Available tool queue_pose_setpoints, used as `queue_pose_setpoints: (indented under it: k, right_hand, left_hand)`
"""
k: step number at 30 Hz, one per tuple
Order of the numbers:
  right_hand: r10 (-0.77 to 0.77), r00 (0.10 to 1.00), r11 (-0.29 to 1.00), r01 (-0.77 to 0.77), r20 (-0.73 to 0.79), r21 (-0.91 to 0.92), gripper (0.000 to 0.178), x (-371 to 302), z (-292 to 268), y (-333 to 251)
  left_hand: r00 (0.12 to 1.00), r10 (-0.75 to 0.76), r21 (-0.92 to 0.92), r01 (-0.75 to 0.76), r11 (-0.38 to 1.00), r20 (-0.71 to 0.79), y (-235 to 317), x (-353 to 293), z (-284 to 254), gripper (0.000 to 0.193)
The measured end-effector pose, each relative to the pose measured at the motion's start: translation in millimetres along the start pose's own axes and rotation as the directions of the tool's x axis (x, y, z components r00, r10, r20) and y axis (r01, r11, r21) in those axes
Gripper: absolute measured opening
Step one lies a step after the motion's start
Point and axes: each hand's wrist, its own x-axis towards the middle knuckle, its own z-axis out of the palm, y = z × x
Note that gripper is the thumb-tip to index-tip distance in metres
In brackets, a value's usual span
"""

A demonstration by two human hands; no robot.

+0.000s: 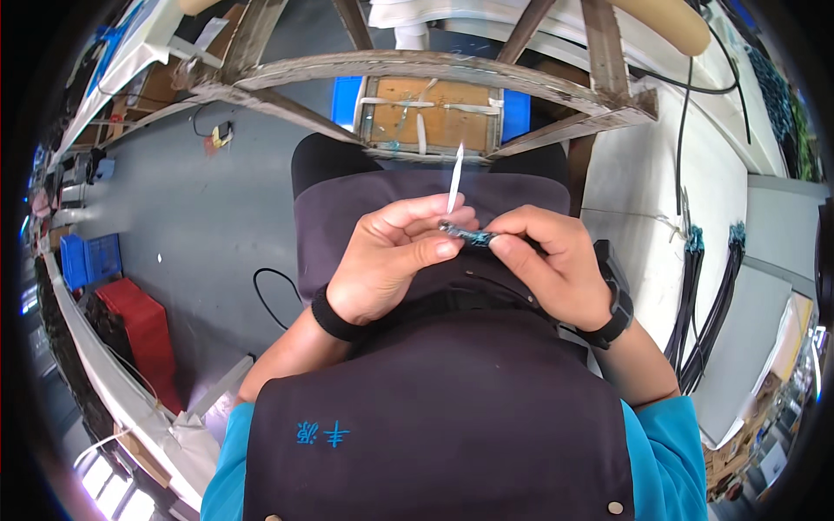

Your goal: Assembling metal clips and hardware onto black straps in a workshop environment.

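In front of my lap, a short dark piece with blue-teal flecks (467,234), perhaps braided or knotted cord, stretches between my two hands. My left hand (382,250) has its thumb and fingers closed about the left end of it. A slim white pointed stick (455,180) stands up from the fingers of that same hand, tip upward; its exact kind does not show. My right hand (556,262) pinches the right end of the dark piece between thumb and forefinger. Its other fingers are curled and partly hidden.
A worn wooden frame (417,66) crosses ahead of my knees, with a taped wooden panel (430,108) beyond it. At right, bundles of black cords with teal ends (693,269) hang along a white surface (638,195). A red box (143,334) and blue crate (91,259) stand left.
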Motion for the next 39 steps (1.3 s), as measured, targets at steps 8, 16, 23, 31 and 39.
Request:
queue_pose_setpoints:
  k: [8, 16, 23, 31, 39]
  right_hand:
    - [0.379, 0.896, 0.817, -0.442, 0.234, 0.371, 0.021, 7.9, -2.7, 8.5]
    - [0.34, 0.934, 0.906, -0.295, -0.107, 0.304, 0.027, -22.0, -15.2, 31.8]
    - [-0.291, 0.614, 0.58, -0.497, -0.734, -0.645, 0.022, -66.4, -164.0, 118.3]
    - [0.129, 0.656, 0.083, -0.754, -0.743, -0.651, 0.03, -137.4, -299.8, 207.3]
    - [0.143, 0.576, 0.904, -0.407, -0.804, -0.131, 0.032, -80.5, -195.2, 99.2]
  left_hand:
    - [0.99, 0.02, -0.026, -0.024, 0.999, -0.137, -6.6, -3.4, 9.0, 0.021]
    - [0.969, -0.015, -0.15, -0.022, 0.988, -0.246, 2.9, -5.5, 14.4, 0.015]
    - [0.964, 0.081, -0.106, -0.111, 0.988, -0.255, 11.6, -14.6, 10.4, 0.016]
    - [0.962, 0.058, -0.145, -0.099, 0.984, -0.265, 11.4, -15.9, 17.1, 0.024]
    - [0.954, 0.081, -0.02, -0.091, 0.996, -0.289, 13.2, -18.7, 20.7, 0.021]
